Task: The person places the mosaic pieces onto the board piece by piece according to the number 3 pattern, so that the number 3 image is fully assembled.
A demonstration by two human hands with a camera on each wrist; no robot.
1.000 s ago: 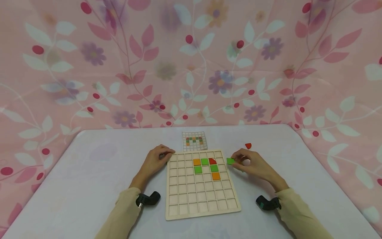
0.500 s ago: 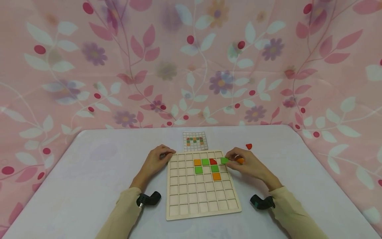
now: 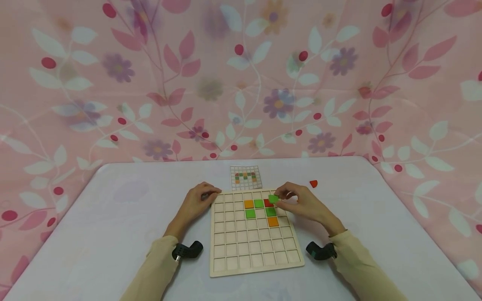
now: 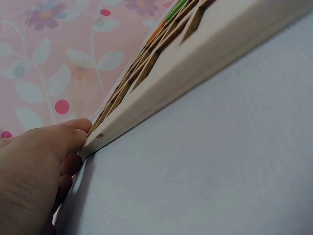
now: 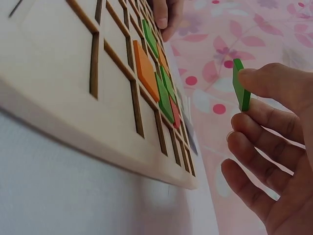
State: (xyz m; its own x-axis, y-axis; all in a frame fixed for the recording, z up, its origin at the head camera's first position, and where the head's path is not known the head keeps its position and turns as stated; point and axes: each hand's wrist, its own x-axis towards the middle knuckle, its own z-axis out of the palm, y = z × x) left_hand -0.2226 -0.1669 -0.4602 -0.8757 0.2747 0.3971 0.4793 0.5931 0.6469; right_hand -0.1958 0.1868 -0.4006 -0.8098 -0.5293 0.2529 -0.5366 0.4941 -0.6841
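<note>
A green square tile (image 3: 273, 199) is pinched between thumb and index finger of my right hand (image 3: 300, 200), raised above the board's upper right part. In the right wrist view the green tile (image 5: 241, 85) stands on edge, apart from the board, while the other fingers curl loosely. My left hand (image 3: 197, 205) holds the far left corner of the wooden grid board (image 3: 226, 251); the left wrist view shows fingers (image 4: 73, 139) at that corner. Set in cells are orange tiles (image 3: 273, 222), green tiles (image 3: 250, 213) and a red tile with a rounded corner (image 3: 267, 203), partly covered by the held tile.
A printed pattern card (image 3: 245, 177) lies behind the board. A loose red piece (image 3: 314, 183) rests on the white table (image 3: 124, 200) beyond my right hand. Each wrist carries a black camera (image 3: 321, 251). A floral cloth (image 3: 241, 83) hangs behind the table.
My right hand has carried the green tile leftward from beside the board to above its upper right cells. The left hand stays at the corner.
</note>
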